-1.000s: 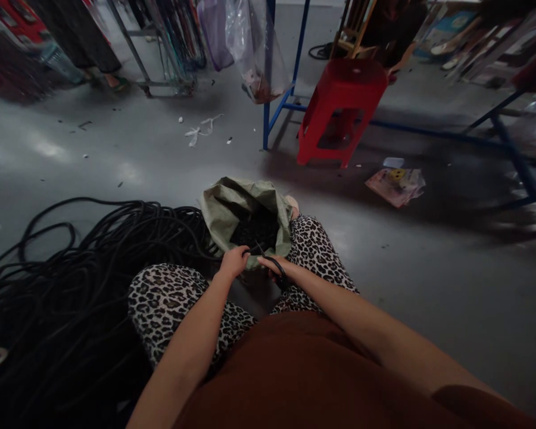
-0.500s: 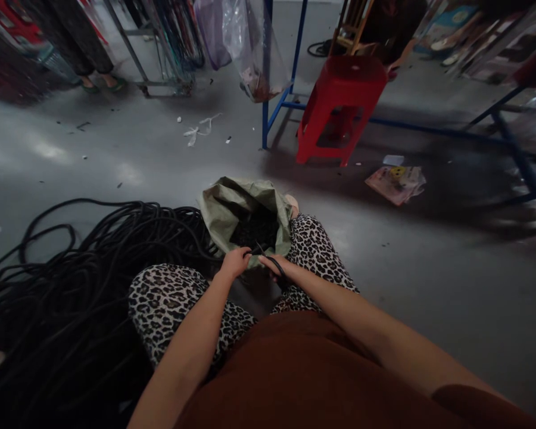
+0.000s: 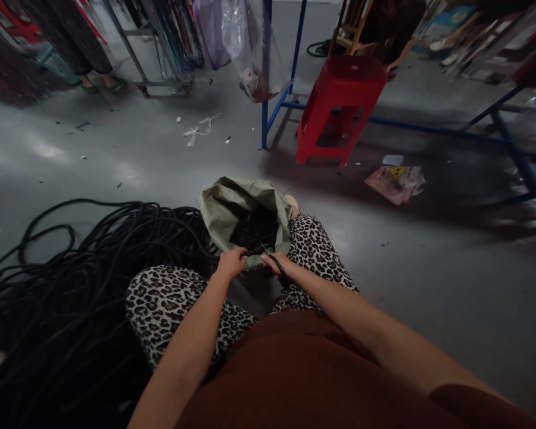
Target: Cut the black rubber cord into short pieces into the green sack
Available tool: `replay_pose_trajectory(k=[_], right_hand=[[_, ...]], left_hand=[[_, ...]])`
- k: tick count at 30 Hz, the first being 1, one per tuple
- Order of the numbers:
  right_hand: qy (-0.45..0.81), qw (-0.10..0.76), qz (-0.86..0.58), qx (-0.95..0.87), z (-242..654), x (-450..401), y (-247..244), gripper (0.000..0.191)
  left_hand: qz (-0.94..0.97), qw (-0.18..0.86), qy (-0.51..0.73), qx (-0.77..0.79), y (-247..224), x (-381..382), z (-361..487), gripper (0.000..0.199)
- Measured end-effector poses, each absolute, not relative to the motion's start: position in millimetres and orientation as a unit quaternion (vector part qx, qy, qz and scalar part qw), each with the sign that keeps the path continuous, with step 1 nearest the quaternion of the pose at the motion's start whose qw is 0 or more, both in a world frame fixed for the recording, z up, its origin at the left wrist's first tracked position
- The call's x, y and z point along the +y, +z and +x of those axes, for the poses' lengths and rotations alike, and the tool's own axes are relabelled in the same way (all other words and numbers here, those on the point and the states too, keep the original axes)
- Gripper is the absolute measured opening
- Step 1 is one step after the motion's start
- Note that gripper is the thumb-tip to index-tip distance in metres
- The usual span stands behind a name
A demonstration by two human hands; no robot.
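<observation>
My left hand (image 3: 233,262) is closed on a black cord, whose short end points right over the near rim of a green woven sack (image 3: 218,211). Black-handled scissors (image 3: 280,268) are in my right hand (image 3: 277,263), their blades pointing up and left beside the cord end. A gap separates the two hands. Small dark pieces (image 3: 254,229) lie inside the sack, which stands open between my knees. On the left, a large heap of black cord (image 3: 93,262) spreads over the floor and reaches toward the sack.
A red stool (image 3: 351,89) stands beyond the sack, beside a blue metal frame (image 3: 265,119) with plastic bags (image 3: 254,53) hanging on it. A flat printed plastic packet (image 3: 395,183) lies on the floor at right. Another person's feet (image 3: 102,83) show at upper left.
My left hand has shifted slightly left, away from the scissors, and more of the cord end shows between the hands. My right hand has moved a little to the right.
</observation>
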State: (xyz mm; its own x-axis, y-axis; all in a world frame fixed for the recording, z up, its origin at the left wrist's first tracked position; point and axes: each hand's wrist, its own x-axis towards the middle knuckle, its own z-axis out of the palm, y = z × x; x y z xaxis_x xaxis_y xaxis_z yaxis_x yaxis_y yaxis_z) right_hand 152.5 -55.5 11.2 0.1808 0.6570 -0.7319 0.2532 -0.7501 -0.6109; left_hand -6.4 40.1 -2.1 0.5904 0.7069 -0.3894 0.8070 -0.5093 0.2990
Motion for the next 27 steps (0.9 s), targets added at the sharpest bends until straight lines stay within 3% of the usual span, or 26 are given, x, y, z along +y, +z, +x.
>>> replay_pose_trajectory(k=[16,27], right_hand=[[0.518,0.112,-0.759,-0.378,154.1,-55.7,-4.6,0.035],[0.578,0.163,-0.744,-0.292,154.9,-57.2,5.2,0.046]], left_hand=[[0.853,0.218,-0.169,0.442,1.3,39.3,-6.6,0.034],[0.839,0.218,-0.105,0.487,2.2,44.5,-6.8,0.036]])
